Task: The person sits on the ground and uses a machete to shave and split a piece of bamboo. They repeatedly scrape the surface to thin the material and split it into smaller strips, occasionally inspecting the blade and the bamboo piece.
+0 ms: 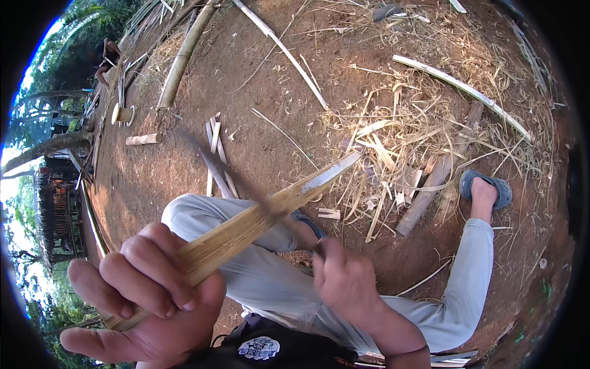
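Observation:
My left hand [147, 295] is closed around the near end of a split bamboo strip [227, 243]. The strip slants away to the upper right, its far tip pale and whitish. In my right hand [347, 277] is the handle of a long dark knife [224, 166], gripped in a fist. Its blade, smeared by motion, lies across the middle of the strip and points to the upper left. Whether the edge bites into the bamboo I cannot tell. The strip passes over my grey-trousered left leg [203, 215].
Curled shavings [424, 129] and offcuts lie heaped on the dirt ahead right, beside a short pole [436, 178]. A sandalled right foot [488, 190] rests near them. Bamboo poles [187, 58] lie farther off. A person [107, 61] is at the far left, near a thatched hut [58, 209].

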Demonstrator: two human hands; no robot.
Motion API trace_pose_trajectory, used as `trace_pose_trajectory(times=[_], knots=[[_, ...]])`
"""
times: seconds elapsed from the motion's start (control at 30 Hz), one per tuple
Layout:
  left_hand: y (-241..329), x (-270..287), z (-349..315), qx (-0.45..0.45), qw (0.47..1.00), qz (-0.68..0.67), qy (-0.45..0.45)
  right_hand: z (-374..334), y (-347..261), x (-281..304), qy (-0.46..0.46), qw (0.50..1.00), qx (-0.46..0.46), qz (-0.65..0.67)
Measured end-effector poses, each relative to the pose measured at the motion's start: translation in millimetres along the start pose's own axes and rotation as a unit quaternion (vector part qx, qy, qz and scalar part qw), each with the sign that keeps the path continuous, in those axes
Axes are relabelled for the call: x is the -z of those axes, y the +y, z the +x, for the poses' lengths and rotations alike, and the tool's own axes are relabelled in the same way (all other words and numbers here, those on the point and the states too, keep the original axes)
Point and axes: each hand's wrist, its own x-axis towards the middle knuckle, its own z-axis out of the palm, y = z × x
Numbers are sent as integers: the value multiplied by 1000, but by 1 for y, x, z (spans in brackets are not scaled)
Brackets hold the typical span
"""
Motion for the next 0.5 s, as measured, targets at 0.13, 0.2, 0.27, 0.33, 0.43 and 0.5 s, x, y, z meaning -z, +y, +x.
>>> trace_pose_trajectory(times=[0.13, 0.2, 0.27, 0.33, 0.43, 0.5], knots=[[9, -9, 4, 29, 999, 25, 25, 2, 2, 4, -27, 997, -66, 4], [1, -5, 1, 15, 999, 0, 34, -4, -10, 11, 10, 1000, 13, -7], [6, -10, -3, 23, 999, 13, 31, -5, 1, 0, 22, 1000, 18, 2], [7, -10, -1, 21, 1000, 16, -6, 10, 35, -8, -20, 995, -82, -51], [9, -3, -4, 1, 999, -8, 49, 1, 3, 1, -14, 999, -44, -20], [5, -4, -6, 12, 999, 7, 49, -6, -7, 6, 38, 998, 44, 7]])
